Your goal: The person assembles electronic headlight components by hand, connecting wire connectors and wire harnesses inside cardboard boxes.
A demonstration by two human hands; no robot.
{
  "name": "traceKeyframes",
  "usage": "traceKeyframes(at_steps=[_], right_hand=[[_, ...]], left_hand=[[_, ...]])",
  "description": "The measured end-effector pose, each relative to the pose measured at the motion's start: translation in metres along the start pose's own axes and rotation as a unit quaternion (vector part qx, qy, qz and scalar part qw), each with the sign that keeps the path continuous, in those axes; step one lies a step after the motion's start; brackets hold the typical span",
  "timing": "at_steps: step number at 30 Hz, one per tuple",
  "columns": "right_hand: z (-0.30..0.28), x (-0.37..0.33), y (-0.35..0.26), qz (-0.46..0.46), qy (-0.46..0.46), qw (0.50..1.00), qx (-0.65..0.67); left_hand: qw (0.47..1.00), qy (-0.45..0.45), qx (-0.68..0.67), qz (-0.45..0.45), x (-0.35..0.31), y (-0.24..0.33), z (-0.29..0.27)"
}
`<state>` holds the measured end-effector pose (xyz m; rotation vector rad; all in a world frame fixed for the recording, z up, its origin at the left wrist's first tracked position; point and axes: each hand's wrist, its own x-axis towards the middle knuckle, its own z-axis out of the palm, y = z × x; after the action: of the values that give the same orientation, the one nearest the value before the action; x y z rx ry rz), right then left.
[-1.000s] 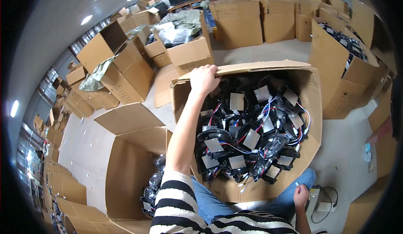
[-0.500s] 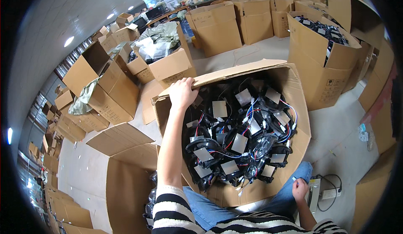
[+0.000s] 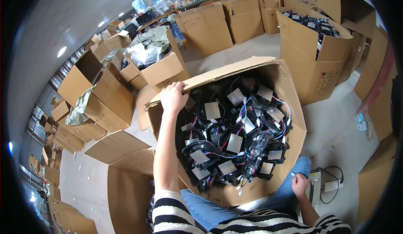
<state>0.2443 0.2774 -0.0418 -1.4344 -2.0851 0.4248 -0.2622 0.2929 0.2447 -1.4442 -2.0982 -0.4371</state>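
Note:
A large open cardboard box (image 3: 294, 108) stands in front of me, tilted toward me. My left hand (image 3: 174, 98) is closed over its far left rim, fingers curled round the folded flap. Inside lie many black parts (image 3: 201, 146) with pale square plates (image 3: 234, 143), several coloured wires and white connectors. A clear plastic-looking piece (image 3: 261, 144) rests among them. Beside my right knee, my right hand (image 3: 299, 185) is closed, with a tiny pale bit showing at its fingertips. What it holds, if anything, I cannot make out.
Another open box (image 3: 126, 187) stands at the lower left, with parts partly hidden by my arm. A tall box of black parts (image 3: 310, 66) is at the right. A power strip (image 3: 333, 185) with a black cable lies on the floor near my right hand.
The view has shifted slightly, so the surroundings sit a little differently in it. My left hand keeps its grip on the box rim, and my right hand stays closed by the knee.

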Motion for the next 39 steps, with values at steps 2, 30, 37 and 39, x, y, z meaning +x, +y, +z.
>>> traceKeyframes(at_steps=[2, 30, 37, 39], right_hand=[[0.0000, -0.0007, 0.0002, 0.008, -0.004, 1.000, -0.002], [-0.0001, 0.0009, -0.0006, -0.003, -0.005, 1.000, 0.000], [0.0015, 0.0006, 0.0007, -0.008, 0.010, 1.000, 0.002], [0.0009, 0.0001, -0.0004, -0.009, 0.012, 1.000, 0.005]], left_hand=[[1.000, -0.001, -0.001, -0.002, -0.0005, -0.0007, 0.0011], [1.000, -0.018, 0.000, -0.017, -0.0017, 0.0030, -0.0021], [1.000, -0.005, 0.004, -0.009, -0.0007, 0.0037, -0.0038], [1.000, -0.005, -0.003, -0.012, -0.0017, 0.0030, -0.0021]])
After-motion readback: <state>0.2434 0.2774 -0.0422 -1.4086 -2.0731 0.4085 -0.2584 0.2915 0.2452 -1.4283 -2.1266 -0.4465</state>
